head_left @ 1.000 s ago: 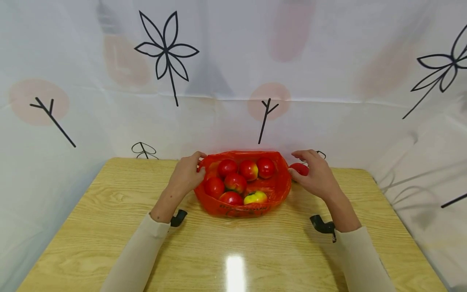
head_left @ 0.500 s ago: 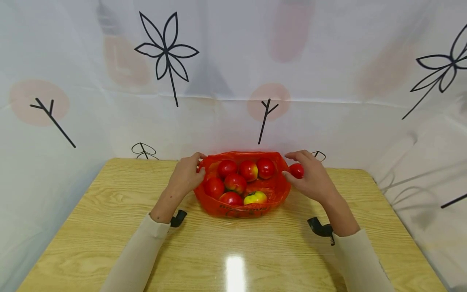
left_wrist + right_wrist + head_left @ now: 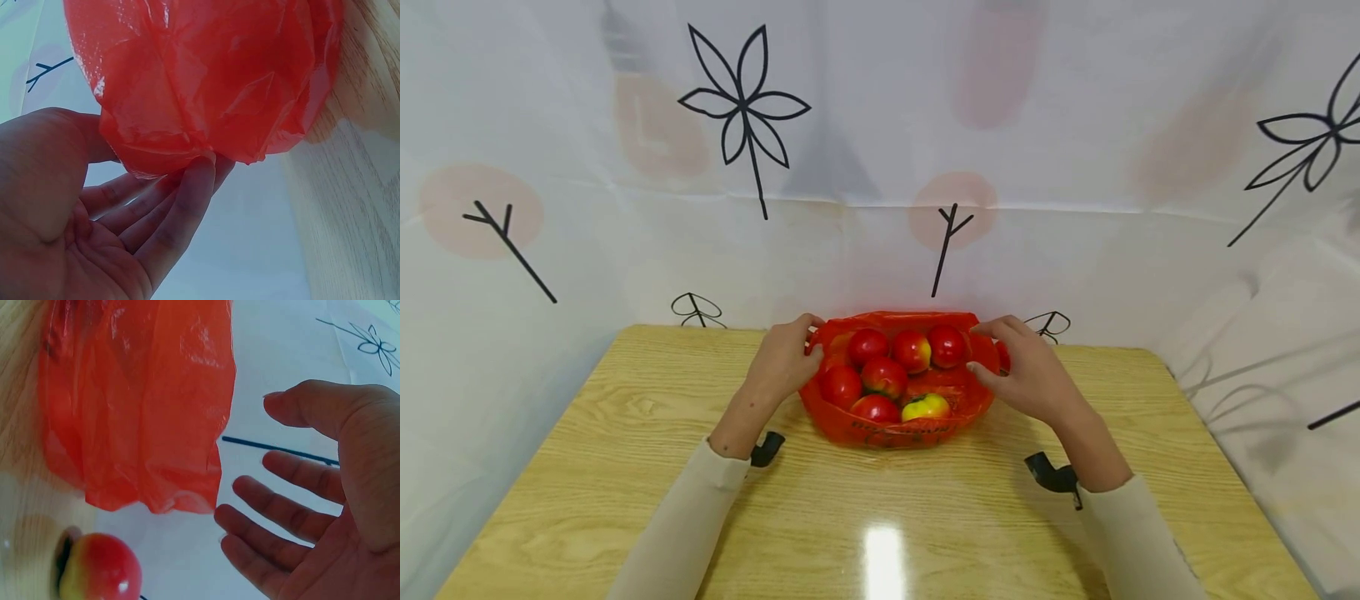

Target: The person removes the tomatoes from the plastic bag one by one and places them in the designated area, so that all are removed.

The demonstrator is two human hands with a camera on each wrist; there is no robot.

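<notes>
In the head view, a red plastic bag [image 3: 838,427] stands wide-mouthed on the table with several red apples [image 3: 884,377] and one yellow-topped fruit [image 3: 927,407] inside. My left hand [image 3: 782,358] grips the bag's left rim; in the left wrist view its bent fingers [image 3: 187,203] meet the crumpled plastic edge. My right hand [image 3: 1026,371] hovers at the bag's right rim, thumb and fingers spread, holding nothing. A gap separates it from the bag [image 3: 156,406] in the right wrist view. One red-and-yellow apple [image 3: 103,569] lies outside the bag, mostly hidden behind my right hand in the head view.
The light wood table [image 3: 625,467] reaches back to a pale patterned cloth [image 3: 850,250] that hangs behind and around it. Black camera mounts [image 3: 1051,473] stick out beneath both wrists.
My right hand has moved left, from beside the loose apple to the bag's right rim, covering more of that apple. My left hand and the bag have stayed put.
</notes>
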